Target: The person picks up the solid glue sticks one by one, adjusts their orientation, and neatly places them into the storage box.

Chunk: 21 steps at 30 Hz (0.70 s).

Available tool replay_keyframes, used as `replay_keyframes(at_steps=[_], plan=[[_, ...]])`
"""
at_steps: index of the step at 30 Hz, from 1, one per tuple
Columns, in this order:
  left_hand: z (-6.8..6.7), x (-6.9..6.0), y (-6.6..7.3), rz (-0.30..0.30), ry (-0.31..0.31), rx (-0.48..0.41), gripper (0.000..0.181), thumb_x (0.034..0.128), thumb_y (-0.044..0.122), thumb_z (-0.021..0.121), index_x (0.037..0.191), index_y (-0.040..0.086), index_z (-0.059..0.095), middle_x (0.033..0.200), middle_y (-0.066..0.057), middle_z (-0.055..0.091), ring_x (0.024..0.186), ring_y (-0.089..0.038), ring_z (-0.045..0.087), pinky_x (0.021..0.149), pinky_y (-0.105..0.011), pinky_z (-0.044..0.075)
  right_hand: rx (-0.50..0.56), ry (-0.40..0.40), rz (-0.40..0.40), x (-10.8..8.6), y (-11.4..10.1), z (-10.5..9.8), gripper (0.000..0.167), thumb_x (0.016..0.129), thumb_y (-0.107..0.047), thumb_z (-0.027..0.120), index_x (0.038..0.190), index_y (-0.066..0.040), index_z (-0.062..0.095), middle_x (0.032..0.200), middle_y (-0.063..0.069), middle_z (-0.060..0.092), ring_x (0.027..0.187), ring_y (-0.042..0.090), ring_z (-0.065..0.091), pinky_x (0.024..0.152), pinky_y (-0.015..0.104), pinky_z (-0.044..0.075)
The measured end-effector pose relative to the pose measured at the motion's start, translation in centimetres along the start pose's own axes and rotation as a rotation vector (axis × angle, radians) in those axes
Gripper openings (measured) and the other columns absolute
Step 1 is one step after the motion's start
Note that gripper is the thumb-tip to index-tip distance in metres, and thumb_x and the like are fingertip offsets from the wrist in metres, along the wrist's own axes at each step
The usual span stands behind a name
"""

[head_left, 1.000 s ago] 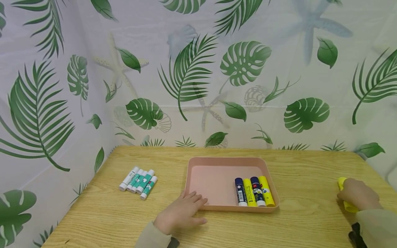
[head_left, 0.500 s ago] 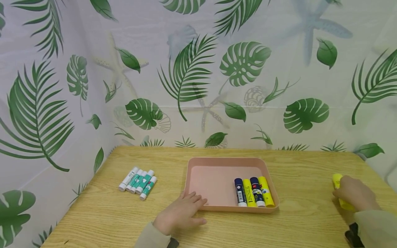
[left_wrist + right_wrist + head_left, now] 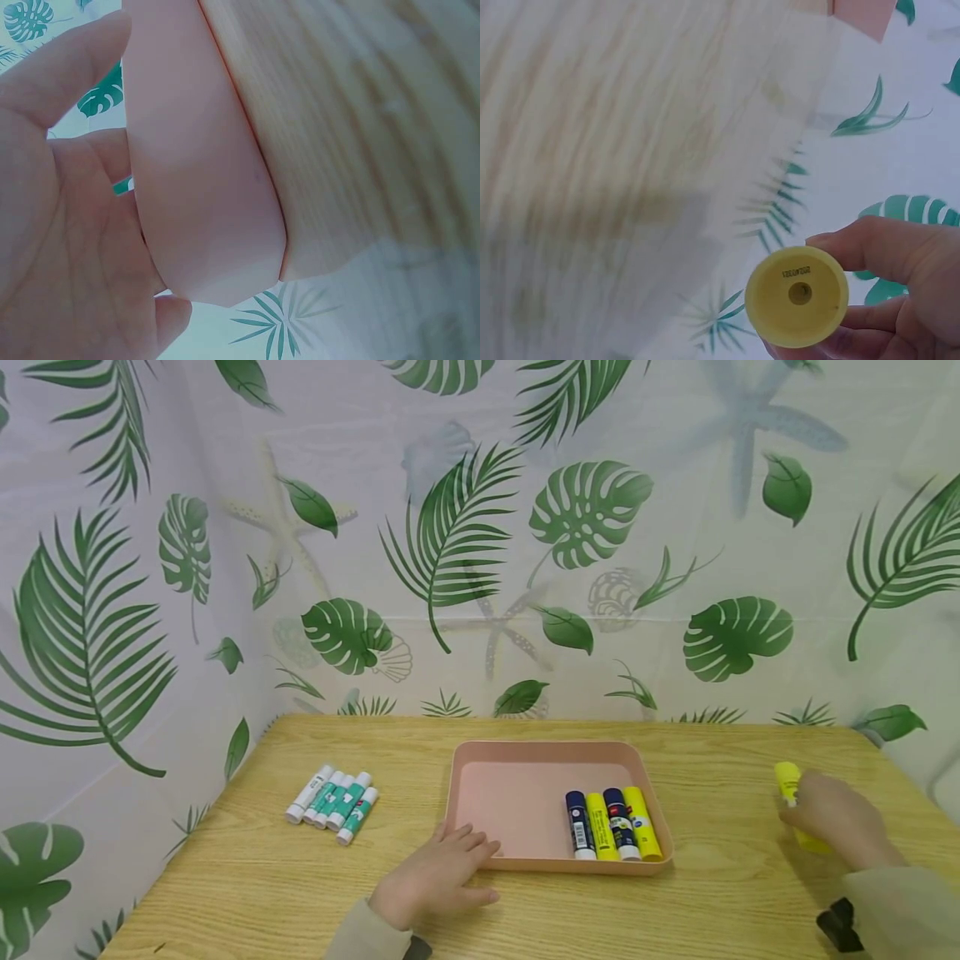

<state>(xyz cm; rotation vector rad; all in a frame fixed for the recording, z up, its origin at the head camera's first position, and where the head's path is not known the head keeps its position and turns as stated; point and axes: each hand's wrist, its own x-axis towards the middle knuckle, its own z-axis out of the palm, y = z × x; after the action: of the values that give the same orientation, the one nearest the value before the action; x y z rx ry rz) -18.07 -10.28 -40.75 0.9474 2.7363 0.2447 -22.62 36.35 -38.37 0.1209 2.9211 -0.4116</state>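
Observation:
My right hand (image 3: 843, 821) grips a yellow glue stick (image 3: 788, 779) to the right of the tray. Its round yellow base (image 3: 797, 298) faces the camera in the right wrist view, with the thumb and fingers about it. My left hand (image 3: 438, 877) rests with extended fingers on the near left corner of a pink tray (image 3: 517, 747); in the left wrist view the fingers touch the tray wall (image 3: 202, 187). Inside the tray, at its right side, two navy glue sticks (image 3: 581, 825) and two yellow glue sticks (image 3: 642, 823) lie side by side.
On the left of the wooden table (image 3: 247, 868) lies a row of several small white and green glue sticks (image 3: 332, 802). A leaf-patterned curtain (image 3: 480, 527) hangs behind the table and along its left side.
My right hand has carried the yellow glue stick leftward and a little away from me, nearer the tray. The left hand stays at the tray corner.

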Motion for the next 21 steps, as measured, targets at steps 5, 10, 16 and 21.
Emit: replay_keyframes(at_steps=[5, 10, 16, 21], plan=[[0.0, 0.0, 0.0, 0.0, -0.001, -0.002, 0.059, 0.0863, 0.048, 0.047, 0.134, 0.013, 0.04, 0.136, -0.008, 0.038, 0.128, -0.025, 0.026, 0.103, -0.048, 0.015, 0.002, 0.024, -0.029, -0.4, -1.1, 0.0, 0.034, 0.078, -0.023, 0.061, 0.081, 0.007, 0.047, 0.067, 0.01, 0.048, 0.058, 0.021, 0.045, 0.047, 0.033, 0.038], [0.2, 0.1, -0.2, 0.021, 0.01, -0.006, 0.059, 0.0869, 0.047, 0.047, 0.134, 0.012, 0.04, 0.136, -0.01, 0.037, 0.128, -0.027, 0.026, 0.103, -0.049, 0.014, 0.01, 0.088, -0.087, -1.2, -2.3, 0.1, 0.032, 0.079, -0.023, 0.059, 0.079, 0.006, 0.046, 0.065, 0.008, 0.047, 0.054, 0.02, 0.044, 0.045, 0.032, 0.036], [0.4, 0.1, -0.3, 0.021, 0.022, 0.007, 0.059, 0.0863, 0.049, 0.047, 0.134, 0.013, 0.04, 0.136, -0.008, 0.038, 0.128, -0.026, 0.026, 0.103, -0.049, 0.015, -0.007, 0.112, -0.112, -1.2, -3.2, 0.2, 0.038, 0.079, -0.023, 0.06, 0.086, 0.011, 0.044, 0.067, 0.01, 0.049, 0.055, 0.021, 0.045, 0.045, 0.033, 0.037], [0.4, 0.1, -0.3, 0.017, 0.023, 0.007, 0.06, 0.086, 0.049, 0.047, 0.133, 0.013, 0.041, 0.135, -0.008, 0.038, 0.128, -0.026, 0.026, 0.102, -0.049, 0.016, -0.009, 0.106, -0.121, -1.3, -4.1, 0.3, 0.042, 0.08, -0.026, 0.06, 0.087, 0.012, 0.045, 0.067, 0.01, 0.049, 0.056, 0.02, 0.045, 0.045, 0.033, 0.037]])
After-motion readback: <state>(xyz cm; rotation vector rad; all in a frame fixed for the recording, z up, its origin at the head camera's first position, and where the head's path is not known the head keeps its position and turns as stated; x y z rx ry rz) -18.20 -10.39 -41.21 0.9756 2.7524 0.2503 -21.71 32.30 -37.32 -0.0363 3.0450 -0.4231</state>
